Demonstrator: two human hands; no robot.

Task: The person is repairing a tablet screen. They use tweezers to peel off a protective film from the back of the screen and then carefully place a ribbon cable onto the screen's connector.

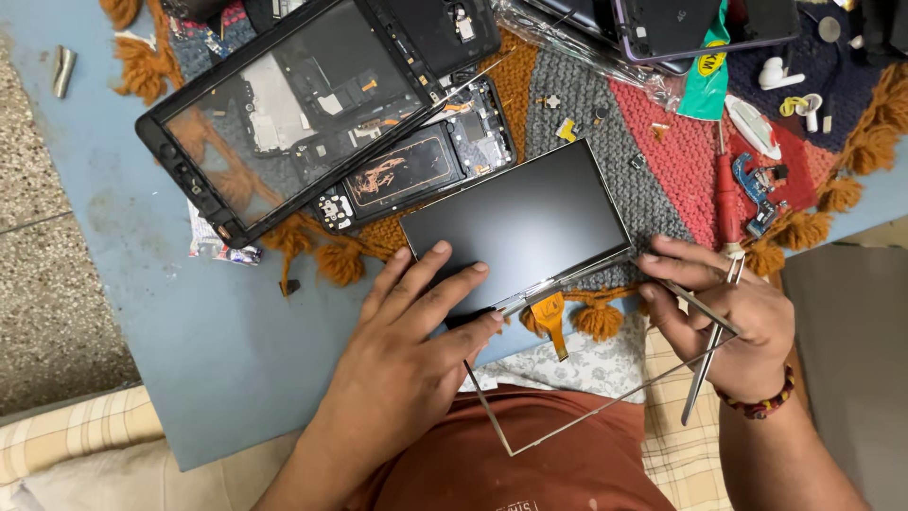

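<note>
Near the counter's front edge, the screen [518,225] is pinned flat by left-hand [416,331] fingers; tweezers [711,326], pinched in the right hand [728,317], meet its right corner, long axis running left-right.

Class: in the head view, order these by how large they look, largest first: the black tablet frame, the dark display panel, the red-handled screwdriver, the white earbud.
1. black tablet frame
2. dark display panel
3. red-handled screwdriver
4. white earbud
</note>
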